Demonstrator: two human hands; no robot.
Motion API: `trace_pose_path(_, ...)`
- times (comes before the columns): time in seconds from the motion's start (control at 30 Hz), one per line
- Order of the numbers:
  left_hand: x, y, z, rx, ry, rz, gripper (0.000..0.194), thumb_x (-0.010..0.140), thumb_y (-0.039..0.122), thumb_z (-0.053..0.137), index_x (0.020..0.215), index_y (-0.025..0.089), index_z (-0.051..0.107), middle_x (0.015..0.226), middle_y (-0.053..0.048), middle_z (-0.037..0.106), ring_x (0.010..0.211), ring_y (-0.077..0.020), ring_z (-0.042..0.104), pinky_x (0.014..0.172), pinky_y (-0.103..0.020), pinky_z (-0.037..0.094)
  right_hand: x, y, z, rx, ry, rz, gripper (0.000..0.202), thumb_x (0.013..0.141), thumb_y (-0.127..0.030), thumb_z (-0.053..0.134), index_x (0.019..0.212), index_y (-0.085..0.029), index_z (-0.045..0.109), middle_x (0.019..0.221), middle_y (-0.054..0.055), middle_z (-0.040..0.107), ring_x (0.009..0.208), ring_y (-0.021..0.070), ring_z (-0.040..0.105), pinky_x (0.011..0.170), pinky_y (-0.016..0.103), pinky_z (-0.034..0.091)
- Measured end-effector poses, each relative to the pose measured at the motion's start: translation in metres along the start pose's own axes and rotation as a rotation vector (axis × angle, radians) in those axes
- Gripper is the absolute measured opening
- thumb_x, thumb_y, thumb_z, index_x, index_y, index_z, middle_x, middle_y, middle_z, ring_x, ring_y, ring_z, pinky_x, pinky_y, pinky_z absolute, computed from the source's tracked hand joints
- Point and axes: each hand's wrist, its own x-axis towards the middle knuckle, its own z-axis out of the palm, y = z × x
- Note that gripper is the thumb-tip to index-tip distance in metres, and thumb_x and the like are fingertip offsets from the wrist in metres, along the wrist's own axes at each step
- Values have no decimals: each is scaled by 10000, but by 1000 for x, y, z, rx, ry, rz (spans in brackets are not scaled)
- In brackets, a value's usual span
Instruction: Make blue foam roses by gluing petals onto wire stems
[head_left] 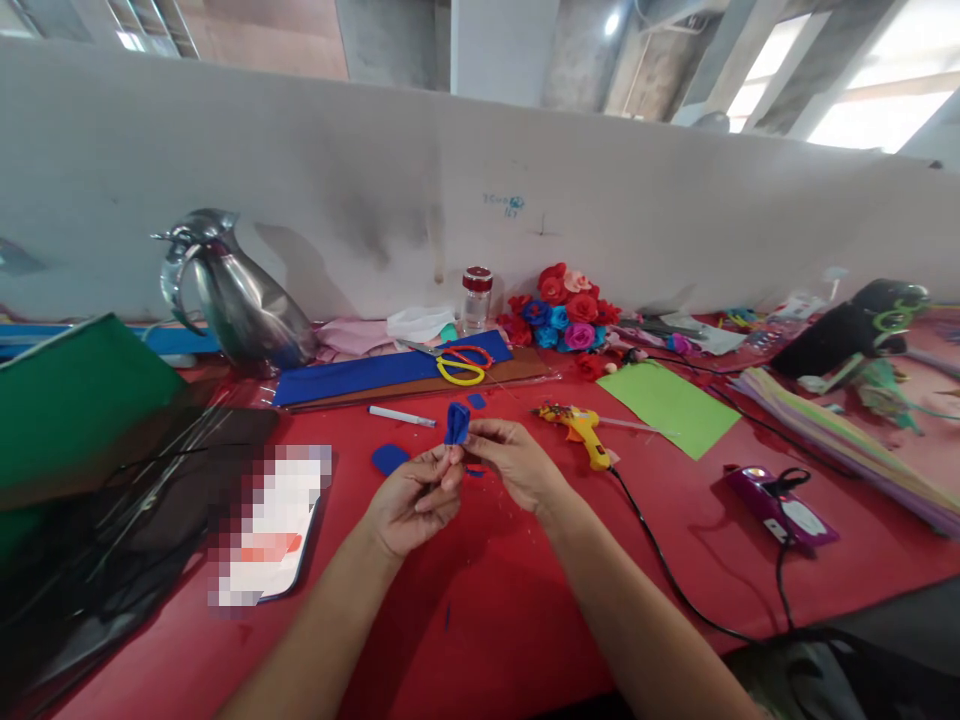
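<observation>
Over the red table, both hands meet at a small rolled blue paper flower (457, 423). My left hand (418, 500) pinches it from below, fingers curled at its base. The fingertips of my right hand (514, 460) close on its right side. Just left of the hands lies a rounded blue petal piece (390, 460); a smaller blue scrap (476, 401) sits behind them. A white marker pen (402, 416) rests behind the left hand. To the right, a yellow hot glue gun (589, 433) lies on its side.
Scissors (459, 371) lie on a folded blue sheet (360, 380). Behind stand a steel jug (240, 290), a glass jar (477, 300) and a bunch of paper roses (574, 310). A phone (281, 525) is at left, a green sheet (667, 405) and a purple power strip (780, 510) at right.
</observation>
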Motion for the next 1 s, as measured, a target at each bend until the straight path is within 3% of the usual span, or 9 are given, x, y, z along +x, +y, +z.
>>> trace_pose_path(0.1,2,-2,0,4,2,-10,128,820,48,529,718,107,578,511,35,511,292,10,179,341,-100,283,-2,5,2,127,-1,-23,236,645,-419,779,681,-195,713,644,1,671,635,133,612,750,292,486)
trace_pose_path(0.37,5,-4,0,43,83,-24,139,806,60,546,678,112,566,504,21,537,293,5,227,324,-105,248,-6,3,2,107,68,-73,180,649,-370,773,689,-200,729,629,-5,664,618,123,602,723,268,500)
trace_pose_path(0.63,7,-9,6,140,239,58,100,752,96,638,676,114,574,521,6,563,325,-14,285,340,-138,237,-6,4,5,48,159,-65,154,650,-337,714,637,-195,656,584,-20,618,529,109,549,625,260,475)
trace_pose_path(1.0,8,-15,11,251,305,150,99,724,134,685,671,120,603,530,-2,567,382,-34,351,358,-150,232,-5,11,8,19,222,-97,122,676,-287,634,661,-204,547,542,-54,555,434,100,500,467,243,414)
